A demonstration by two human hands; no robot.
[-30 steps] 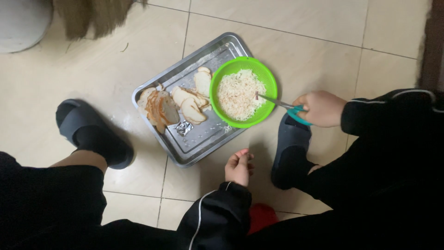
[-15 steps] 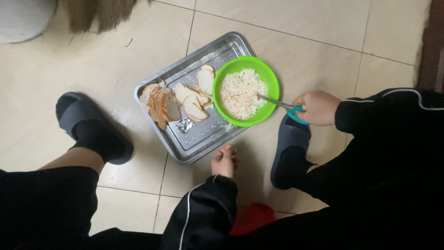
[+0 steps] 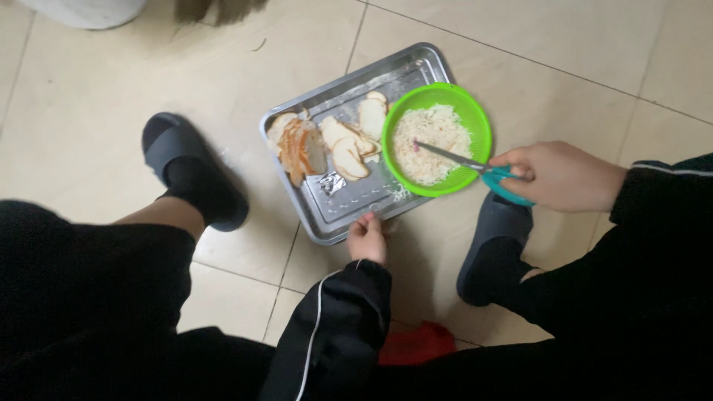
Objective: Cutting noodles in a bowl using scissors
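Gripping teal-handled scissors point(image 3: 475, 168), the right hand point(image 3: 561, 177) is closed around the handles, blades lying over shredded food in the green bowl point(image 3: 475, 119). The bowl sits on the tray point(image 3: 349, 215) on the floor. The left hand point(image 3: 368, 238) pinches the tray's near rim. Slices point(image 3: 327, 145) lie beside the bowl.

Bare tiled floor point(image 3: 579, 67) lies open beyond the tray point(image 3: 327, 223); slippers point(image 3: 194, 172) flank it, scissors point(image 3: 475, 167) cross the green bowl point(image 3: 475, 119).
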